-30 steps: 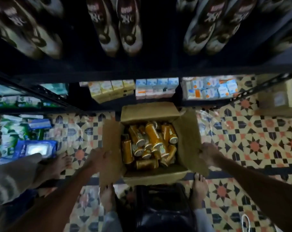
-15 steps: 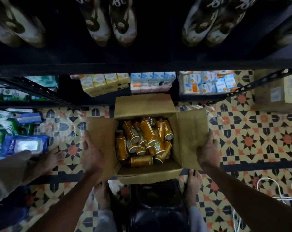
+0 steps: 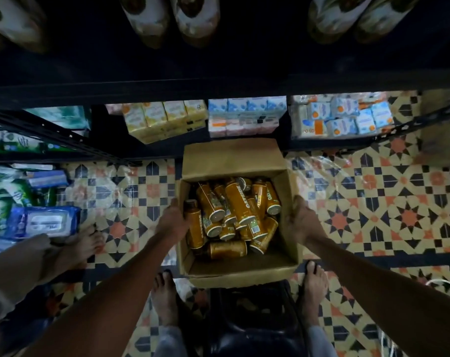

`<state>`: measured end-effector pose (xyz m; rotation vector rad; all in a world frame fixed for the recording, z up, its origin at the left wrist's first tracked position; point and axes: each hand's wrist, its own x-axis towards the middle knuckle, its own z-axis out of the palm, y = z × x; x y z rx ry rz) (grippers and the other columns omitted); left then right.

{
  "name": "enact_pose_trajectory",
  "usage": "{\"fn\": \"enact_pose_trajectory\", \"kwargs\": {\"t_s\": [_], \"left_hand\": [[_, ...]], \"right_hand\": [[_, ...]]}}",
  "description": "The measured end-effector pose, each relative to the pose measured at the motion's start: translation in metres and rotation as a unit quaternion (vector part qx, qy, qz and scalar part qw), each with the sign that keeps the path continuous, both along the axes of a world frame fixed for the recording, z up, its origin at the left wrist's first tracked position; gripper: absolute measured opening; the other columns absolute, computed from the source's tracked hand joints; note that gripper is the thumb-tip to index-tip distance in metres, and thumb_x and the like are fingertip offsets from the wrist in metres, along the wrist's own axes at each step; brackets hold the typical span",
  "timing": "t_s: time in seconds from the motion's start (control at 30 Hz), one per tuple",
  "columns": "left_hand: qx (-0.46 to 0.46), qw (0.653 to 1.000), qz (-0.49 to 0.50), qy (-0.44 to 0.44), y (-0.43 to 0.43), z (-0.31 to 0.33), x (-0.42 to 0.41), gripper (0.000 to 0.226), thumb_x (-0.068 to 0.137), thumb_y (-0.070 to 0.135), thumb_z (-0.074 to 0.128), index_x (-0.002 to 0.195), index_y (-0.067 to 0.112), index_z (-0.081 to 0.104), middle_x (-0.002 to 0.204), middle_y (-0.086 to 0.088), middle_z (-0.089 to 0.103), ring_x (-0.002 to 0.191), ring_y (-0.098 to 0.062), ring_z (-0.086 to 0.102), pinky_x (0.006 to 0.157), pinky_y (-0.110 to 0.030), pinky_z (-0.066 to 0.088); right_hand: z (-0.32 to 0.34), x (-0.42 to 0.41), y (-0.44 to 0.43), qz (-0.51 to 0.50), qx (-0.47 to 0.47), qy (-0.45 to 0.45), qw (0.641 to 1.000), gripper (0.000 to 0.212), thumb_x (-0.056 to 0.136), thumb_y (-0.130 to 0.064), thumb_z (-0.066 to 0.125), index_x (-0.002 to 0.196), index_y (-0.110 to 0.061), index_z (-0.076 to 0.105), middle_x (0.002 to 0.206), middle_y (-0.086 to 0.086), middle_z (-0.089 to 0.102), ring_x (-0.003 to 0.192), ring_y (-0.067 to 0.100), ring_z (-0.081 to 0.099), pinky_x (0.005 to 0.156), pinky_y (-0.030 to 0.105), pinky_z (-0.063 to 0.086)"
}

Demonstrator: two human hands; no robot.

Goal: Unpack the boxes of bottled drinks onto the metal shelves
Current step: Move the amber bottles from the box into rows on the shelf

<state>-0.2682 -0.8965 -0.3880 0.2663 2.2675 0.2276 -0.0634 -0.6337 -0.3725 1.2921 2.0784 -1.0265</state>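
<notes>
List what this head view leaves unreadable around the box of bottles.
- Bottle count: head view; upper orange bottles hide lower ones in the cardboard box.
- Top-shelf packs: head view, cut by the top edge, blurred.
- Brown carton at right: head view, cut by the right edge.

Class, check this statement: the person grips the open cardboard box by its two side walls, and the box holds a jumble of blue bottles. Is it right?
Not quite. The head view shows the bottles are orange, not blue. The rest stands: the left hand and right hand grip the side walls of the open box, and the bottles lie jumbled.
</notes>
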Motion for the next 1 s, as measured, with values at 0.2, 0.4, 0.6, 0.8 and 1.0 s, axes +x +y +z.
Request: {"fn": "enact_pose_trajectory", "kwargs": {"t_s": [0.2,0.4,0.6,0.8,1.0], "left_hand": [[0.063,0.992,-0.003,0.111,0.022,-0.023,-0.037,0.093,0.095,0.005,0.053,0.154,0.037,-0.010,0.103,-0.015,0.057,0.071,-0.021,0.058,0.056,-0.037,0.054],[0.091,0.991,-0.040,0.093,0.025,-0.013,-0.034,0.071,0.095,-0.006,0.045,0.154,0.029,0.024,0.096,-0.006,0.053,0.065,-0.013,0.056,0.047,-0.020,0.043],[0.087,0.993,-0.055,0.066,0.028,-0.004,-0.032,0.052,0.097,-0.001,0.047,0.142,0.022,0.037,0.078,0.000,0.054,0.060,-0.008,0.055,0.041,-0.016,0.036],[0.096,0.991,-0.058,0.066,0.036,-0.019,-0.047,0.045,0.094,-0.004,0.050,0.134,0.016,0.044,0.087,-0.004,0.057,0.067,-0.012,0.059,0.047,-0.018,0.042],[0.098,0.988,-0.081,0.088,0.053,-0.016,-0.070,0.053,0.089,-0.005,0.055,0.137,0.018,0.048,0.109,-0.013,0.062,0.084,-0.020,0.061,0.064,-0.025,0.044]], "right_hand": [[-0.027,-0.059,0.031,0.072,0.082,0.052,0.993,0.106,0.092,-0.002,0.061,0.154,-0.049,-0.012,0.133,0.013,0.048,0.071,0.012,0.058,0.048,0.017,0.042],[-0.024,-0.064,0.030,0.098,0.087,0.066,0.989,0.074,0.088,0.005,0.061,0.146,-0.033,0.036,0.146,0.013,0.039,0.105,0.029,0.060,0.073,0.030,0.055],[-0.027,-0.055,0.037,0.063,0.035,0.066,0.995,0.068,0.080,0.002,0.073,0.134,-0.030,0.048,0.132,0.009,0.046,0.101,0.020,0.054,0.067,0.018,0.050],[-0.042,-0.066,0.048,0.021,0.018,0.094,0.995,0.031,0.099,-0.010,0.055,0.112,-0.037,0.057,0.103,0.008,0.063,0.085,0.024,0.068,0.069,0.033,0.062],[-0.020,-0.090,0.061,-0.003,0.018,0.115,0.993,0.020,0.099,-0.005,0.054,0.112,-0.016,0.065,0.099,0.006,0.062,0.092,0.026,0.062,0.068,0.017,0.051]]}}
